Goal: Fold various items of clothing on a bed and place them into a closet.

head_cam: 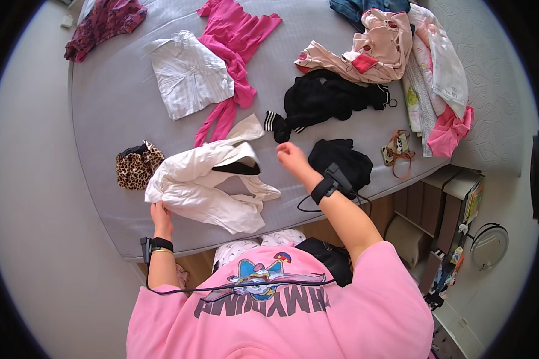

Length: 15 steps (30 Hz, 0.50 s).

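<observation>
A white long-sleeved garment (206,188) lies loosely bunched near the bed's front edge, with a dark patch showing inside its opening. My left hand (161,221) pinches its lower left edge. To the right of the garment, apart from it, my right hand (293,158) hovers over the bed with curled fingers and nothing visible in them. Close by are a black sock with white stripes (278,127) and a folded black garment (340,164), partly behind my right wrist. Left of the white garment sits a leopard-print piece of clothing (137,168).
The grey mattress (112,112) also bears a folded white cloth (191,76), a bright pink garment (238,40), a black clothing heap (332,96), pink printed clothes (382,45) and a small strapped bag (396,150). A shelf unit (449,202) stands at right. Cables run from my wristbands.
</observation>
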Tool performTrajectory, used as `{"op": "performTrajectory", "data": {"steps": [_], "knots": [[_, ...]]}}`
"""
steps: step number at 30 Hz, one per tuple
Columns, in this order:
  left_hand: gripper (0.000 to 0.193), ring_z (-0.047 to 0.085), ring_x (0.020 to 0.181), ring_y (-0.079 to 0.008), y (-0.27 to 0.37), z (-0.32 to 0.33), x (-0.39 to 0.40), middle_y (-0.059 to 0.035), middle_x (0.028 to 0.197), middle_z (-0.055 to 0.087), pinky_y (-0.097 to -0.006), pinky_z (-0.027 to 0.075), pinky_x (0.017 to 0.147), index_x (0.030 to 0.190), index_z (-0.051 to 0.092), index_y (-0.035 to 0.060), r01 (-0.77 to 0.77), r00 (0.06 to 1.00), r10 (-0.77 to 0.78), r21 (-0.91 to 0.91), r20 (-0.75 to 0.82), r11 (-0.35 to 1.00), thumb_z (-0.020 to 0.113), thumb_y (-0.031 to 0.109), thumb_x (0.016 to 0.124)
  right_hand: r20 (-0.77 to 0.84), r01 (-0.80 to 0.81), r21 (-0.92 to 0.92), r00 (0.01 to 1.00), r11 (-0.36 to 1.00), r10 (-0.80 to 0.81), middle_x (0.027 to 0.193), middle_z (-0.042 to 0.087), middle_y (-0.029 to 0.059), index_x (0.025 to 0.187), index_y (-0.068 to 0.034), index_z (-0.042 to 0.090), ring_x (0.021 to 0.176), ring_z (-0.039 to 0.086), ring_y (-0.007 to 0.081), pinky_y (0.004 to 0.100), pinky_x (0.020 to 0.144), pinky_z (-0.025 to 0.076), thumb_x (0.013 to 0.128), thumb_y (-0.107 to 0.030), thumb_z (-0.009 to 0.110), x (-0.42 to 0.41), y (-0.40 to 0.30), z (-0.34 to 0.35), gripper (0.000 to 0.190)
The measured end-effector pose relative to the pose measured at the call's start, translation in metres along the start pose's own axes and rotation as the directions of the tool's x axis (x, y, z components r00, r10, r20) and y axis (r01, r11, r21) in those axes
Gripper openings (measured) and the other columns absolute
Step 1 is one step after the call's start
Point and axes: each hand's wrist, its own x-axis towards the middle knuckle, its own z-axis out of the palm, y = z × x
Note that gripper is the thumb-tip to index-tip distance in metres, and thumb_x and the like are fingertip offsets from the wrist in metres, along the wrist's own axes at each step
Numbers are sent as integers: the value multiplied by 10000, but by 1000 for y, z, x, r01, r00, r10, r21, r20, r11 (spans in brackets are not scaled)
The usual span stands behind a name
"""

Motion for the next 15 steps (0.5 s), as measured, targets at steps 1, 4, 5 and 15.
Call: {"op": "performTrajectory", "data": {"steps": [1, 4, 5, 15], "knots": [[439, 487, 1041, -187, -7, -11, 2, -117, 1119, 508, -321, 379, 873, 1199, 408, 16, -7, 1000, 7, 0, -7, 1000, 493, 137, 785, -102, 18, -65, 995, 998, -24, 729, 597, 119, 952, -59, 548, 691, 584, 238, 336, 637, 457, 719, -127, 551, 15, -4, -10, 243], [510, 455, 1057, -218, -27, -21, 3, -151, 1199, 435, -319, 348, 903, 1247, 346, 11, -192, 959, 256, 392, -119, 900, 503, 94, 769, -269, 21, -226, 960, 974, -83, 894, 561, 203, 1137, -98, 487, 877, 537, 324, 382, 775, 432, 710, -155, 536, 52, -19, -28, 434], [524, 453, 1049, -228, -35, -8, -6, -162, 1214, 417, -319, 352, 900, 1249, 342, 6, -249, 954, 296, 424, -49, 871, 511, 77, 758, -329, 19, -284, 937, 959, -116, 971, 537, 238, 1182, -108, 468, 953, 507, 352, 388, 833, 413, 707, -158, 536, 63, -17, -33, 483], [435, 486, 1017, -201, -42, 122, -83, -108, 1124, 486, -312, 424, 804, 1204, 393, 43, -399, 793, 197, 248, 577, 882, 538, 127, 803, 130, 187, 181, 969, 966, -212, 888, 525, 35, 1044, -36, 586, 860, 518, 131, 243, 769, 408, 780, -99, 544, 13, -14, -11, 274]]}}
